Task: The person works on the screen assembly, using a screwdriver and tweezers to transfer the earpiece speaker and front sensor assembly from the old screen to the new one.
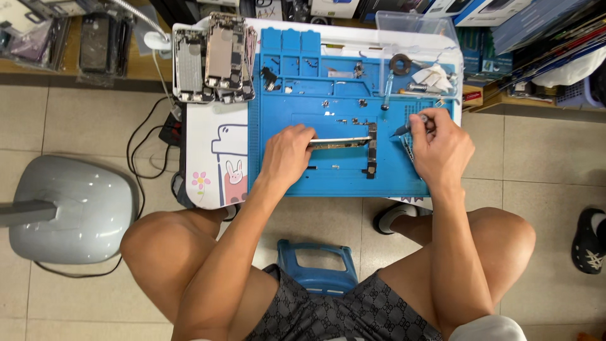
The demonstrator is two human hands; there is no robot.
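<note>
My left hand (287, 153) has its fingers closed on a thin phone frame (341, 142), which I hold up on its long edge near the middle of the blue work mat (334, 180). My right hand (442, 148) pinches a slim dark tool (409, 126), fingers together around its handle, the tip aimed left toward the frame's right end; whether it touches anything I cannot tell from this height. A dark L-shaped part (371, 151) lies on the mat just beside the frame's right end. Small screws and bits are scattered toward the mat's far edge. A stack of opened phone housings (214, 60) sits at the white tabletop's (211, 139) far left corner. A blue stool (319, 265) shows between my knees.
</note>
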